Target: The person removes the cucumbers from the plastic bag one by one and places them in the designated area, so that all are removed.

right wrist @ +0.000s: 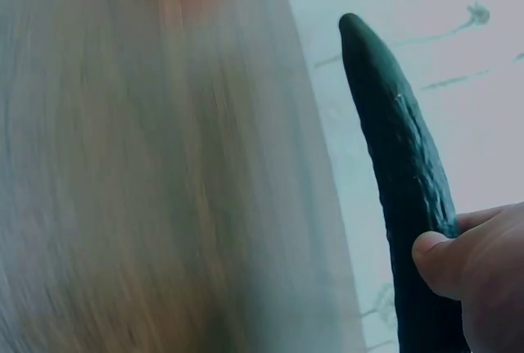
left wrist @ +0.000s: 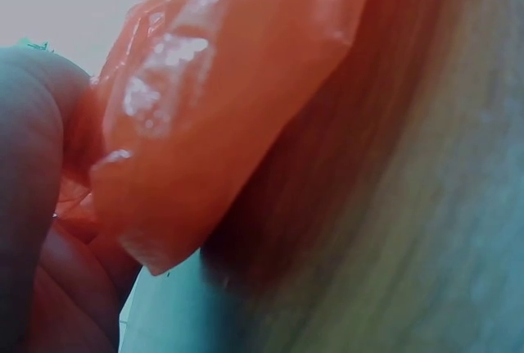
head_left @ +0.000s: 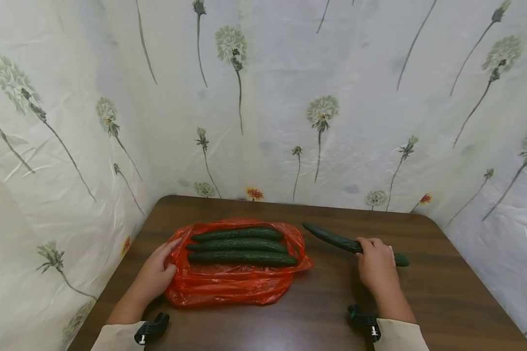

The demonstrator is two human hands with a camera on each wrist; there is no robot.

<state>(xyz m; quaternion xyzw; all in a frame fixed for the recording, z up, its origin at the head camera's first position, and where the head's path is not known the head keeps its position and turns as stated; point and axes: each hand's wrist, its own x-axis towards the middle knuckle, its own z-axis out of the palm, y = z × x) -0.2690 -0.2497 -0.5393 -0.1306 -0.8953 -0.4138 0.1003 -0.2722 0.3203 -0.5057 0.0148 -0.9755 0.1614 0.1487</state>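
A red plastic bag (head_left: 228, 290) lies on the table with its mouth spread wide. Three dark green cucumbers (head_left: 241, 244) rest side by side in it. My left hand (head_left: 158, 268) grips the bag's left edge; up close in the left wrist view, thumb and fingers close on the crinkled plastic (left wrist: 205, 124). To the right of the bag, my right hand (head_left: 377, 263) holds another cucumber (head_left: 331, 238) near its right-hand end. That cucumber slants, its far tip toward the bag. In the right wrist view the thumb (right wrist: 442, 259) presses along its side.
The brown wooden table (head_left: 329, 312) has rounded back corners. A pale curtain (head_left: 272, 97) printed with dandelions hangs directly behind it and along both sides. Black straps with camera mounts (head_left: 151, 329) sit on both wrists, over light sleeves.
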